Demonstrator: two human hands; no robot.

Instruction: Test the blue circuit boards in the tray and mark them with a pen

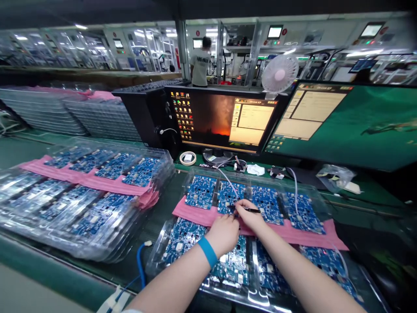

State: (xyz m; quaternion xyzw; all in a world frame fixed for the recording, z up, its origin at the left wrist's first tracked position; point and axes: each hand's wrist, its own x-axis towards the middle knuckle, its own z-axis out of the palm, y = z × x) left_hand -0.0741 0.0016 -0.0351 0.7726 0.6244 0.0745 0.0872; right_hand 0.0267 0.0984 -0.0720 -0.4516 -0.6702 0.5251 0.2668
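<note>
My left hand (224, 232), with a blue wristband, is curled closed over a blue circuit board (228, 196) in a clear plastic tray (312, 190); what its fingers pinch is hidden. My right hand (249, 214) pinches a thin black pen-like tool (251, 210) lying across the same board's near edge. A white cable (228, 180) runs from the back down to the hands. A pink foam sheet (293, 232) lies across the tray between the two rows of boards.
To the left stands a stack of clear trays (74, 204) holding more blue boards and pink sheets. Two monitors (224, 121) (352, 121) stand behind, with a small white fan (279, 73) and a tape roll (188, 158). A person (200, 65) stands far back.
</note>
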